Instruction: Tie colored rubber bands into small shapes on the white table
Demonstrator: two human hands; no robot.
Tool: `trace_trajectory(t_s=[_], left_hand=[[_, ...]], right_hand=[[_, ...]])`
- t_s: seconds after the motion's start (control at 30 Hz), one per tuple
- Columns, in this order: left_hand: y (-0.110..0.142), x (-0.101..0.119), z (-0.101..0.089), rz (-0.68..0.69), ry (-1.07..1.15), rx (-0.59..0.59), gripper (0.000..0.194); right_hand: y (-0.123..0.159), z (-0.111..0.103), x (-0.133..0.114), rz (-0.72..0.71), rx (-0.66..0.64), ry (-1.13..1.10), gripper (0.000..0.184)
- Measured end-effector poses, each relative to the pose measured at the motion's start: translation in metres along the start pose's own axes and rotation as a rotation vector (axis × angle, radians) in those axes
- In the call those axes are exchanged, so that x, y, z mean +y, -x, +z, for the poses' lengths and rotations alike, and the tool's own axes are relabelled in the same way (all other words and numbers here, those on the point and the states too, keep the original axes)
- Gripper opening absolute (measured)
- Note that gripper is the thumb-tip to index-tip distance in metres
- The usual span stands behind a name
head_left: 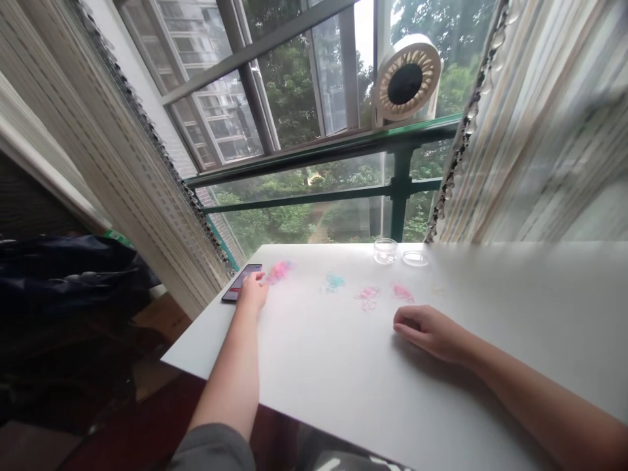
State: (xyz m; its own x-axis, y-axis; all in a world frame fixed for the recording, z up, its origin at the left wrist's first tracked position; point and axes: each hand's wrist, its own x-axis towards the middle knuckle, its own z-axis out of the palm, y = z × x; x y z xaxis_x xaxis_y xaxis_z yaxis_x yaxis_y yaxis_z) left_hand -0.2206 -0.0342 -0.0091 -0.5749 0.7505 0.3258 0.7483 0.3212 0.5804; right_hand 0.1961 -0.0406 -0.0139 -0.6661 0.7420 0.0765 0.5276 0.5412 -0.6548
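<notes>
My left hand (252,291) is over the right edge of a phone (240,284) lying at the table's left end. Its fingers are somewhat apart, with nothing visible in them, close to a pile of mixed pink, orange and purple small bands (279,271). My right hand (426,330) rests on the table in a loose fist, and I see nothing in it. In front of it lie a pink pile (403,292) and a paler pink pile of loops (367,296). A turquoise pile (335,282) sits farther left. A few pale yellowish bands (436,289) are faintly visible at right.
A clear round container (385,251) stands at the back of the white table (324,353), with its clear lid (415,259) beside it. Behind are a green railing (314,197), a window and a round white fan (407,80). Curtains hang on both sides.
</notes>
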Motion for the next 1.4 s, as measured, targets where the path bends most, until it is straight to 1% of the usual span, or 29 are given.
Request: trace_trajectory(t_s=[0.07, 0.13, 0.27, 0.37, 0.47, 0.67, 0.8, 0.93, 1.07, 1.17, 1.23, 1.3, 1.33, 1.4], left_hand=[[0.001, -0.001, 0.004, -0.017, -0.045, -0.058, 0.031], [0.002, -0.001, 0.007, -0.028, -0.081, -0.092, 0.03], [0.002, 0.003, 0.012, -0.018, -0.128, -0.139, 0.032], [0.002, 0.005, 0.016, -0.003, -0.148, -0.15, 0.033], [-0.001, 0.006, 0.021, 0.0, -0.152, -0.135, 0.03], [-0.007, 0.001, 0.027, -0.013, -0.119, -0.086, 0.016], [-0.008, 0.001, 0.024, -0.005, -0.077, -0.043, 0.018], [-0.006, 0.005, 0.019, 0.032, -0.024, 0.026, 0.021], [0.0, 0.013, 0.015, 0.127, 0.069, 0.078, 0.022], [0.012, 0.026, 0.016, 0.274, 0.227, 0.077, 0.023], [0.025, 0.039, 0.018, 0.422, 0.437, 0.07, 0.021], [0.039, 0.056, 0.02, 0.53, 0.591, 0.055, 0.019], [0.047, 0.066, 0.022, 0.566, 0.635, 0.027, 0.017], [0.062, 0.086, 0.024, 0.616, 0.696, -0.066, 0.016]], right_hand=[[0.001, 0.0, -0.001, 0.002, -0.013, 0.014, 0.022], [0.001, 0.001, -0.002, 0.005, -0.02, 0.026, 0.021], [0.001, 0.001, -0.002, 0.012, -0.032, 0.038, 0.022], [0.001, 0.001, -0.003, 0.012, -0.034, 0.052, 0.022], [0.001, 0.001, -0.004, 0.015, -0.037, 0.068, 0.022], [0.001, 0.003, -0.003, 0.007, -0.037, 0.077, 0.022], [0.0, 0.003, -0.003, 0.004, -0.034, 0.073, 0.022], [-0.001, 0.003, -0.002, -0.001, -0.031, 0.062, 0.022], [-0.001, 0.003, -0.002, -0.001, -0.017, 0.052, 0.022], [-0.001, 0.004, -0.002, 0.003, -0.009, 0.035, 0.02], [-0.002, 0.004, -0.002, 0.003, -0.001, 0.023, 0.018], [-0.003, 0.003, -0.002, -0.006, 0.016, 0.007, 0.017], [-0.003, 0.003, -0.003, -0.012, 0.025, -0.004, 0.016], [-0.002, 0.003, -0.003, -0.022, 0.042, -0.027, 0.014]])
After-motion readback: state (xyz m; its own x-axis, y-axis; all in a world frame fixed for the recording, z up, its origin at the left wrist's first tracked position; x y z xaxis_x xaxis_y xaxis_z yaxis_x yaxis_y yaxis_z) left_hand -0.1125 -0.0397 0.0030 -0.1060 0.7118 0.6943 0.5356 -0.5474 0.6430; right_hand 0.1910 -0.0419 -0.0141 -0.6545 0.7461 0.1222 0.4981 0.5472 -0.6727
